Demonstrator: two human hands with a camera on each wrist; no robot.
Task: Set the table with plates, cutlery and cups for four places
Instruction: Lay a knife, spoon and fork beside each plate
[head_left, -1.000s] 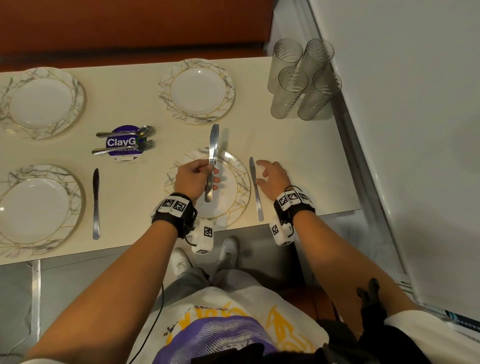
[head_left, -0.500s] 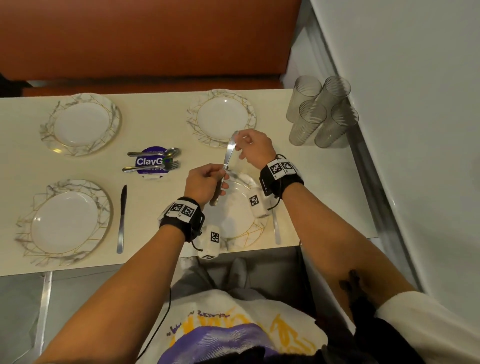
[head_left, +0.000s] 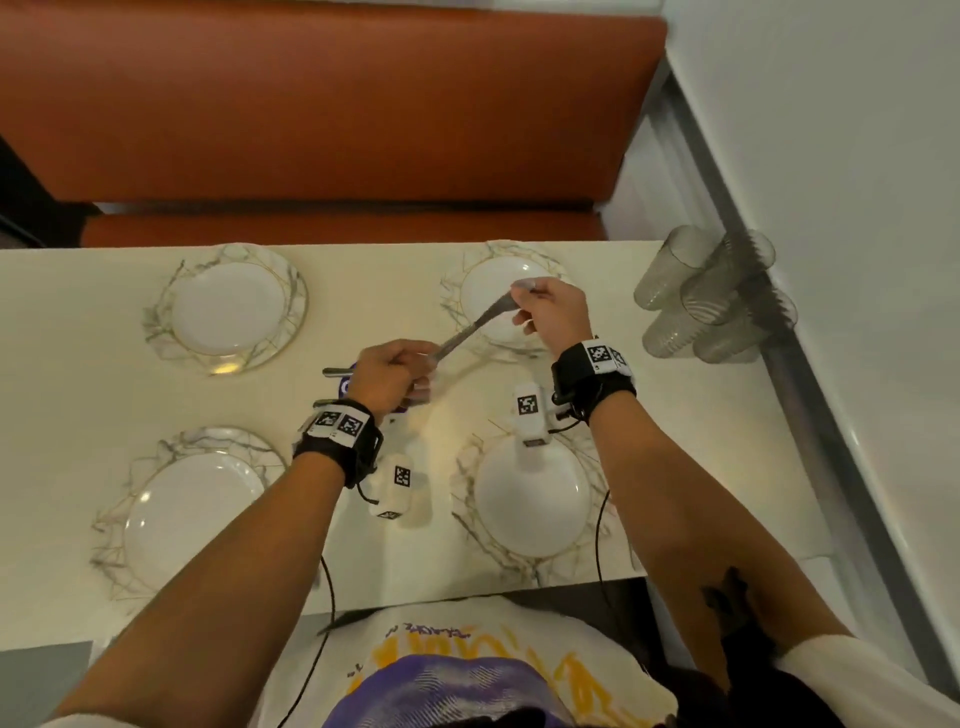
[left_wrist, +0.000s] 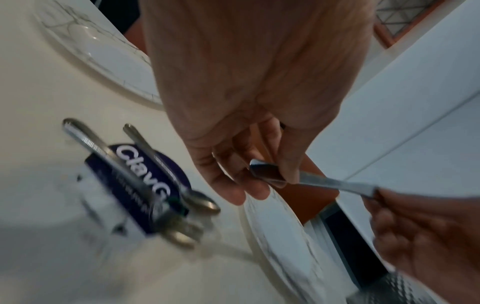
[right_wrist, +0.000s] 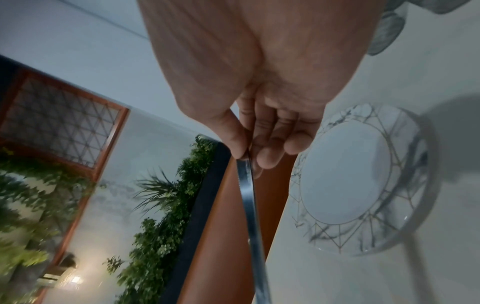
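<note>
A steel table knife (head_left: 472, 327) hangs in the air, tilted, between both hands. My left hand (head_left: 395, 371) grips its handle end (left_wrist: 267, 172) above the purple coaster. The thumb and fingers of my right hand (head_left: 545, 306) pinch the blade end (right_wrist: 246, 185) over the far right plate (head_left: 457, 291). Three more marbled, gold-lined plates lie on the cream table: far left (head_left: 228, 306), near left (head_left: 192, 509) and near right (head_left: 530, 499). A cluster of ribbed glasses (head_left: 711, 301) stands at the far right corner.
Spoons and a fork (left_wrist: 182, 197) lie across the purple ClayG coaster (left_wrist: 145, 164), just left of my left hand. An orange bench (head_left: 332, 104) runs behind the table. A white wall (head_left: 857, 208) closes off the right side. The table's near edge (head_left: 467, 592) is against my body.
My right hand left the knife lying by the near right plate and took the blade of the knife in my left hand. Both hands carried it away towards the far right plate.
</note>
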